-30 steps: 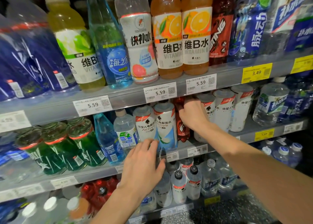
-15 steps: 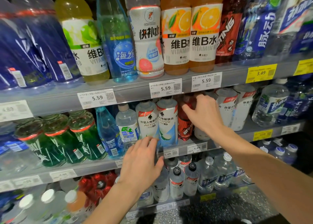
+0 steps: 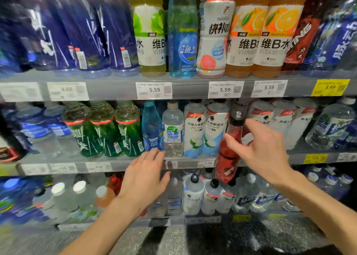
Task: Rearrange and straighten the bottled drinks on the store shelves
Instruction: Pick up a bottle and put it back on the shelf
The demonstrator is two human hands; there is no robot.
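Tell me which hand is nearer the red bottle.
Right. The right hand holds the red bottle, which is tilted out past the shelf edge. The left hand hovers apart to its left, below the clear water bottle.

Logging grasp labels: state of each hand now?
Left hand: open, fingers at the middle shelf edge.
Right hand: gripping the red bottle.

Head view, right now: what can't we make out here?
- Red bottle: head view; label text blurred, and the right hand covers part of its side.
- Shelf edge: small print on the price tags too fine and smeared to read; only some prices show.
- Blue bottles, top left: caps cut off by the upper edge, labels motion-blurred.
- Left hand: whether its fingertips touch the shelf or a bottle cannot be told.
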